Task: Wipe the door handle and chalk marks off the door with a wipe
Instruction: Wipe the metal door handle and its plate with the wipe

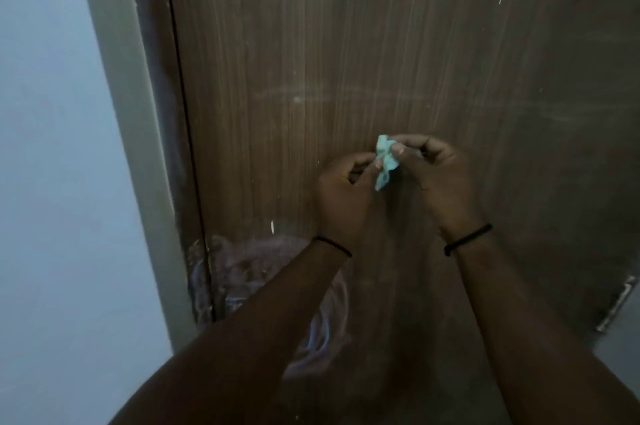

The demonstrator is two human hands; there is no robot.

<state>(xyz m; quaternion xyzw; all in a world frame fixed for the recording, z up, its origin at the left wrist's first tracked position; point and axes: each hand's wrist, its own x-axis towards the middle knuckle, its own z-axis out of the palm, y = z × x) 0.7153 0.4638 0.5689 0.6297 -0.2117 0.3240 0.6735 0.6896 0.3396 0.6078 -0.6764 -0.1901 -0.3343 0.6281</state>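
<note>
Both hands pinch one crumpled wipe (385, 161) in front of the door (381, 43): left hand (343, 196) at its edge, right hand (436, 171) bunching it. Chalk marks (249, 272) remain low-left. Risk: a wadded wipe may smear chalk, not lift it.

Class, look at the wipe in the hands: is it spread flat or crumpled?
Crumpled: the wipe is a bunched wad pinched between both hands' fingertips.
</note>
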